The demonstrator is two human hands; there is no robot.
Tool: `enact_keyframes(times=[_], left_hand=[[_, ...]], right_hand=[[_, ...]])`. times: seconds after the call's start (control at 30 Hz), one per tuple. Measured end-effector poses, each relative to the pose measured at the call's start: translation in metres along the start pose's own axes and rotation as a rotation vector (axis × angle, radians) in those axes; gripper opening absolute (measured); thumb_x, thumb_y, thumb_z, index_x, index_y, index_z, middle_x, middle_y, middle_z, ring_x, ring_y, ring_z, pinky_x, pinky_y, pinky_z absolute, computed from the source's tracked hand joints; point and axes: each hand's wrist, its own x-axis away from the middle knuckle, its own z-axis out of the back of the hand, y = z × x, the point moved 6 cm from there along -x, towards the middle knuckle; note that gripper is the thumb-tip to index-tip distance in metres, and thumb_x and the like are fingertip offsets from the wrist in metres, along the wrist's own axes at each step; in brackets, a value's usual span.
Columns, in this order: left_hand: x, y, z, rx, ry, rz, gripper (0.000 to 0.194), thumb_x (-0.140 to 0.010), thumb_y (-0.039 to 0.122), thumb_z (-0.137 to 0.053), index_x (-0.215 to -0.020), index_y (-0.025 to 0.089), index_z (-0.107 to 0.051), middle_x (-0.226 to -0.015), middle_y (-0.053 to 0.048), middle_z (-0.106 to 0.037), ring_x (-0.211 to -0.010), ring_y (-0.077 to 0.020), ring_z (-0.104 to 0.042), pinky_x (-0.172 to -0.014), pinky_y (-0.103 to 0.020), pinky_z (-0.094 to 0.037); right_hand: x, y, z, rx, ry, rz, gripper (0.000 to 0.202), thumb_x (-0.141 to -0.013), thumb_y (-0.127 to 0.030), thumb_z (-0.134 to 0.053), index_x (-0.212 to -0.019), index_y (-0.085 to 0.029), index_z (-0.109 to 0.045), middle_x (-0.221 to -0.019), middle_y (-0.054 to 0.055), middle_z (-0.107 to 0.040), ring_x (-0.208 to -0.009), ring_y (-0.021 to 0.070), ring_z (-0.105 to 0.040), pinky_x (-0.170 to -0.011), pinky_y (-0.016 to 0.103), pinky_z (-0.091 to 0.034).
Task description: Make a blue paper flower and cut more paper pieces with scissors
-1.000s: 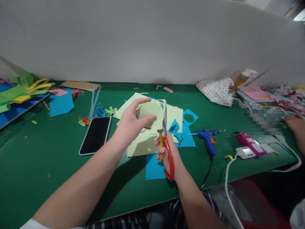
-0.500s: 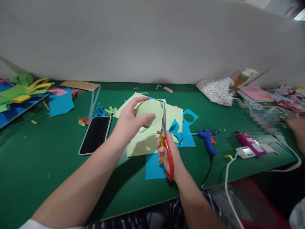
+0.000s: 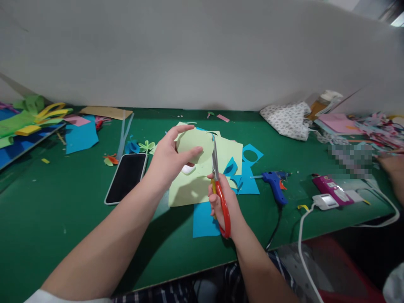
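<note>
My left hand point(image 3: 173, 158) pinches a rounded piece of pale green paper point(image 3: 196, 145) between thumb and fingers, above the table. Through the handles of red-and-yellow scissors point(image 3: 222, 206) go the fingers of my right hand point(image 3: 229, 195), and the blades point away from me along the paper's right edge. A thin curl of paper shows near the blade tips. Beneath both hands lie pale green sheets point(image 3: 186, 194) and a blue sheet point(image 3: 205, 225). Curled blue scraps point(image 3: 231, 167) rest just right of the blades. A small white object point(image 3: 188, 169) is partly hidden under my left hand.
Left of my forearm lies a phone point(image 3: 126, 179), with paper flowers point(image 3: 147, 146) behind it. On the right are a blue glue gun point(image 3: 276, 185), a blue sheet with a round hole point(image 3: 251, 155), a magenta device point(image 3: 334, 189) and a white cable point(image 3: 299, 235). Another person's hand point(image 3: 391, 168) is at far right.
My left hand and the rounded green paper have shifted slightly left. The scissor blades have tilted a little leftward, while my right hand stays in nearly the same place.
</note>
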Motion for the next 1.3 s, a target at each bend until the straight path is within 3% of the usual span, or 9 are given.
enact_keyframes(times=[0.5,0.63,0.7,0.8,0.93,1.07,1.13,1.2,1.3], left_hand=[[-0.003,-0.001,0.003,-0.01,0.005,-0.013,0.053,-0.068,0.027,-0.069,-0.118,0.026,-0.051,-0.08,-0.003,-0.061,-0.072,-0.0196,-0.062,-0.051,-0.028,-0.055],[-0.005,-0.001,0.006,-0.07,-0.022,-0.034,0.058,-0.068,0.029,-0.068,-0.122,0.027,-0.048,-0.079,-0.002,-0.061,-0.065,-0.0172,-0.06,-0.048,-0.025,-0.052],[-0.006,-0.001,0.005,-0.126,-0.099,-0.024,0.062,-0.067,0.029,-0.069,-0.125,0.028,-0.046,-0.079,-0.002,-0.061,-0.062,-0.0167,-0.059,-0.047,-0.025,-0.05],[-0.003,-0.004,-0.004,-0.227,-0.33,0.027,0.07,-0.067,0.03,-0.069,-0.131,0.032,-0.04,-0.08,-0.001,-0.062,-0.065,-0.0178,-0.058,-0.049,-0.025,-0.049],[0.008,-0.008,-0.017,-0.425,-0.621,0.024,0.072,-0.069,0.035,-0.067,-0.134,0.035,-0.036,-0.112,-0.002,-0.06,-0.082,-0.019,-0.059,-0.064,-0.026,-0.047],[0.017,-0.013,-0.025,-0.541,-0.79,0.02,0.073,-0.07,0.039,-0.065,-0.135,0.039,-0.033,-0.13,0.0,-0.05,-0.1,-0.0216,-0.054,-0.074,-0.026,-0.044],[0.017,-0.015,-0.026,-0.558,-0.804,0.011,0.073,-0.069,0.04,-0.065,-0.135,0.038,-0.034,-0.123,-0.001,-0.054,-0.098,-0.0216,-0.054,-0.072,-0.026,-0.043],[0.015,-0.015,-0.026,-0.529,-0.78,0.023,0.072,-0.071,0.04,-0.063,-0.136,0.035,-0.033,-0.098,-0.002,-0.061,-0.079,-0.0176,-0.056,-0.061,-0.023,-0.04],[0.009,-0.014,-0.024,-0.421,-0.691,0.039,0.072,-0.075,0.036,-0.062,-0.138,0.028,-0.029,-0.062,0.004,-0.049,-0.054,-0.0116,-0.043,-0.048,-0.021,-0.031]], right_hand=[[-0.006,0.006,0.001,0.03,0.044,0.025,0.05,-0.065,-0.053,-0.062,-0.102,-0.024,-0.049,-0.065,-0.005,-0.046,-0.042,0.0055,-0.038,-0.034,0.019,-0.033],[-0.007,0.012,0.0,-0.112,0.032,-0.062,0.048,-0.068,-0.055,-0.06,-0.103,-0.025,-0.049,-0.064,-0.005,-0.045,-0.038,0.0055,-0.039,-0.031,0.019,-0.033],[-0.007,0.011,0.001,-0.187,0.032,-0.082,0.05,-0.07,-0.056,-0.058,-0.109,-0.026,-0.048,-0.068,-0.005,-0.047,-0.038,0.0054,-0.04,-0.03,0.019,-0.035],[-0.007,0.003,0.007,-0.257,0.08,-0.013,0.054,-0.069,-0.054,-0.062,-0.113,-0.027,-0.045,-0.077,-0.003,-0.05,-0.043,0.0054,-0.044,-0.034,0.02,-0.04],[-0.011,0.0,0.016,-0.324,0.162,0.017,0.045,-0.068,-0.04,-0.065,-0.105,-0.026,-0.043,-0.075,-0.006,-0.049,-0.048,0.006,-0.049,-0.041,0.021,-0.047],[-0.013,0.002,0.018,-0.344,0.164,-0.024,0.038,-0.066,-0.027,-0.063,-0.098,-0.026,-0.042,-0.069,-0.008,-0.05,-0.045,0.0061,-0.05,-0.043,0.021,-0.048],[-0.012,0.0,0.018,-0.338,0.158,-0.019,0.036,-0.066,-0.024,-0.062,-0.096,-0.026,-0.043,-0.068,-0.009,-0.05,-0.045,0.0055,-0.05,-0.044,0.021,-0.048],[-0.011,-0.002,0.017,-0.312,0.16,-0.02,0.034,-0.067,-0.022,-0.061,-0.096,-0.026,-0.044,-0.07,-0.009,-0.049,-0.047,0.0056,-0.05,-0.046,0.021,-0.049],[-0.009,-0.001,0.016,-0.252,0.173,-0.053,0.037,-0.066,-0.022,-0.063,-0.097,-0.027,-0.044,-0.072,-0.007,-0.051,-0.048,0.0071,-0.053,-0.047,0.024,-0.052]])
